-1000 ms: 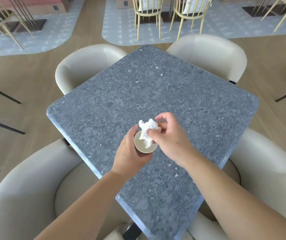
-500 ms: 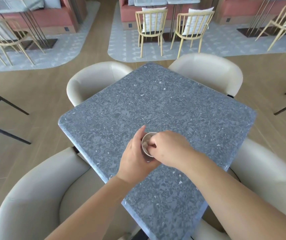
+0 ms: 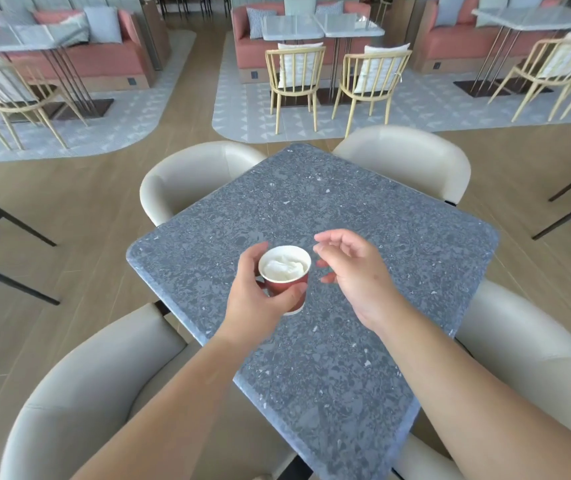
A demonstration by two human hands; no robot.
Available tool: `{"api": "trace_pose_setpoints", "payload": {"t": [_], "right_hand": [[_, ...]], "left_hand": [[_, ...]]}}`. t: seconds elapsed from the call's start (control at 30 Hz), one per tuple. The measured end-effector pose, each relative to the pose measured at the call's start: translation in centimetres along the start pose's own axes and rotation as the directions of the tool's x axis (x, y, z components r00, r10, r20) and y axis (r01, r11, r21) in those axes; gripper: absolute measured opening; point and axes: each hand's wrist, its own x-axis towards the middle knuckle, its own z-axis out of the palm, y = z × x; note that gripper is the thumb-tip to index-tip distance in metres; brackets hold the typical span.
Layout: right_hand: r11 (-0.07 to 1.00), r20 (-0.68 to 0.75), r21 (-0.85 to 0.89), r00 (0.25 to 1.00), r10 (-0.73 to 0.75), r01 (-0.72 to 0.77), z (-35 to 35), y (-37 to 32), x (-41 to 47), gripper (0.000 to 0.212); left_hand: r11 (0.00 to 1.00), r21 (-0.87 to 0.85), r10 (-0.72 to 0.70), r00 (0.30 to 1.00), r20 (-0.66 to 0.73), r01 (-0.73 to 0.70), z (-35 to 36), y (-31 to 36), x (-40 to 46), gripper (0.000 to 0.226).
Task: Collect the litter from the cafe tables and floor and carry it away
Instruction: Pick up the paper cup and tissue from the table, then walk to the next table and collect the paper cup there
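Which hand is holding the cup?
The left hand: its fingers wrap the red paper cup stuffed with the crumpled napkin. The right hand hovers beside it, holding nothing.

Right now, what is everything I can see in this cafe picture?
Paper cup: one, red with a white rim, held above the table.
Napkin: one, white, crumpled inside the cup.
Table: one, grey speckled, in the middle.
Armchairs: four, cream, around the table.
Wooden chairs: several, pale yellow, on the patterned floor behind.
Sofas: three, coral pink with cushions, at the back.
Pale tables: several, in front of the sofas.
Left hand: grips the cup.
Right hand: beside the cup, fingers loose, holding nothing.
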Motion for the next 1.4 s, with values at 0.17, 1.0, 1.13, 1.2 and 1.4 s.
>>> {"api": "trace_pose_setpoints", "payload": {"t": [0.17,1.0,1.13,1.2,1.4], "right_hand": [[0.994,-0.014,0.11,1.0,0.025,-0.024,2.3,-0.4,-1.0,0.011],[0.98,0.43,0.182,0.903,-0.01,-0.075,11.9,-3.5,-2.6,0.01],[0.976,0.557,0.201,0.829,-0.041,-0.087,12.3,-4.5,-3.0,0.011],[0.974,0.623,0.198,0.781,-0.042,-0.105,12.7,-4.6,-3.5,0.011],[0.974,0.789,0.164,0.613,-0.034,-0.157,14.8,-4.0,-6.8,0.013]], "left_hand": [[0.996,-0.087,-0.031,0.997,-0.065,0.025,-3.7,0.6,-0.2,0.067],[0.978,-0.207,-0.092,0.854,-0.512,-0.019,-14.4,4.7,-7.7,0.075],[0.98,-0.2,-0.102,0.788,-0.607,-0.027,-14.2,5.9,-10.2,0.077],[0.982,-0.188,-0.115,0.741,-0.661,-0.015,-13.9,6.1,-11.6,0.073],[0.982,-0.189,-0.148,0.564,-0.813,-0.015,-13.3,6.2,-17.9,0.079]]}}
